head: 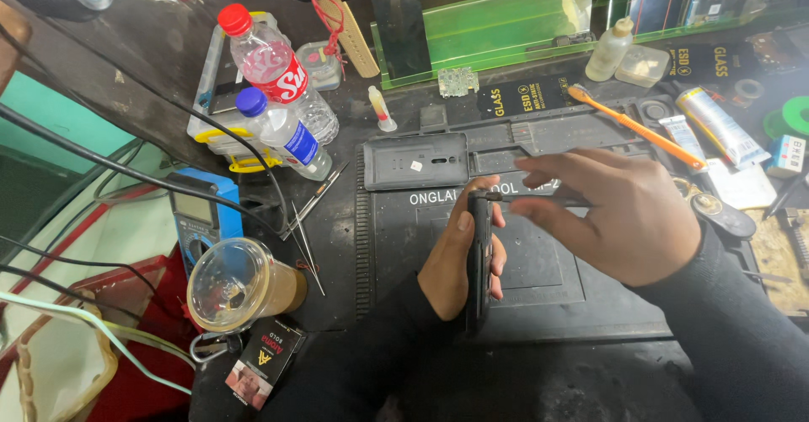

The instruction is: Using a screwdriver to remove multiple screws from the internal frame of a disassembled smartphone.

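Dark repair mat [590, 304], hands [539, 236] around phone [479, 253]

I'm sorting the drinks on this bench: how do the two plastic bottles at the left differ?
The red-capped bottle is the larger one and has a red label; the blue-capped bottle is smaller, with a blue label. The red-capped bottle lies farther back, against a clear storage box; the blue-capped bottle lies in front of it, nearer the blue multimeter. Both are clear plastic, capped, and leaning the same way.
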